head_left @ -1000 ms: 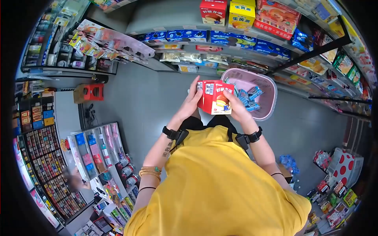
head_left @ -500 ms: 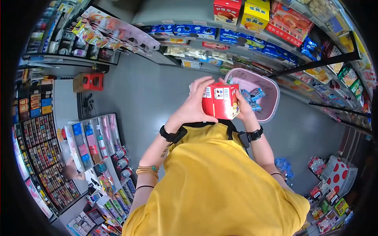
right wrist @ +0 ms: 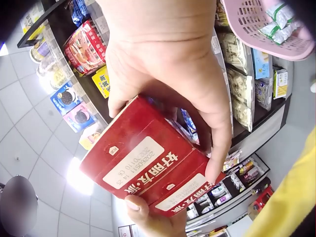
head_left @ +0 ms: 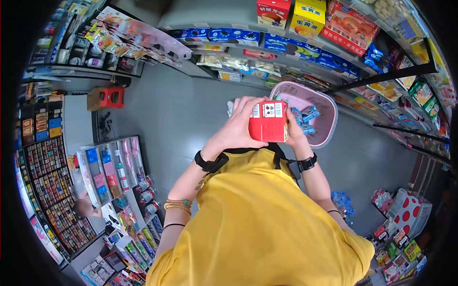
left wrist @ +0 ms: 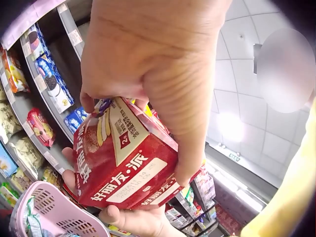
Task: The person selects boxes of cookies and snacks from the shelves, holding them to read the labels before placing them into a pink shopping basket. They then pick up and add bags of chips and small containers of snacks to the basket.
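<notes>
In the head view both hands hold two red boxes of pies [head_left: 275, 125], pressed side by side in front of the body. The left hand [head_left: 234, 127] grips them from the left, thumb along the near edge and fingers over the far side. On the right, the right hand [head_left: 296, 132] holds the other side. Barcodes and small pictures face up. In the left wrist view, printed date stamps show on the red pie boxes [left wrist: 123, 182]; the right wrist view also shows these stamped panels on the boxes [right wrist: 143, 148].
A pink basket [head_left: 329, 121] stands on the floor just beyond the right hand, with blue packets [head_left: 310, 114] inside. Shelves of snacks run along the far side, with a red box [head_left: 273, 13] and a yellow box [head_left: 308, 18] on top. A display rack [head_left: 107, 176] stands at left.
The pie boxes have been turned, so the pictured front no longer faces up and the barcoded panels do. The left hand has shifted its grip, thumb now at the near edge.
</notes>
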Action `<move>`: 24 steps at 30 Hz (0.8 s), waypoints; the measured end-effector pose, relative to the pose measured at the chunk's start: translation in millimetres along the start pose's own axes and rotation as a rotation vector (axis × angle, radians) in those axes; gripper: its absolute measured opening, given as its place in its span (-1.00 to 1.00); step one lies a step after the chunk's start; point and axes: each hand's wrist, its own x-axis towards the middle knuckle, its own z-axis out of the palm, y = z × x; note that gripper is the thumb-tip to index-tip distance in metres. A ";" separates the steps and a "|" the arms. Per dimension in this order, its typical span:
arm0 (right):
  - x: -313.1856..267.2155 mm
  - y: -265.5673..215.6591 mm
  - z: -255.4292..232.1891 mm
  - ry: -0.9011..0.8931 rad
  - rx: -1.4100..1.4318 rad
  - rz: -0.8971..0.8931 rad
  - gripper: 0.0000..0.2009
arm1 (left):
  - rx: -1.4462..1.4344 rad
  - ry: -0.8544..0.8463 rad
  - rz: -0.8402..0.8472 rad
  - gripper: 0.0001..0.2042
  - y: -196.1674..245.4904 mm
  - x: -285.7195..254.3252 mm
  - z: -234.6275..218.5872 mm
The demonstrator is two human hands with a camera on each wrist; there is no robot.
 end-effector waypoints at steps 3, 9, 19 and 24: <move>-2.4 8.2 -21.2 0.105 0.030 0.003 -0.36 | 0.036 -0.006 -0.022 0.06 0.0 -3.8 8.8; -46.2 23.7 -124.2 0.337 -0.008 0.066 -0.50 | -0.023 -0.118 -0.044 0.10 -8.1 -19.6 39.1; -106.7 43.4 -164.3 0.403 0.117 0.150 -0.42 | -0.241 -0.247 -0.152 0.03 -39.9 -45.4 78.1; -126.4 59.1 -182.9 0.609 0.111 0.210 -0.48 | -0.346 -0.242 -0.210 0.01 -59.3 -60.3 91.9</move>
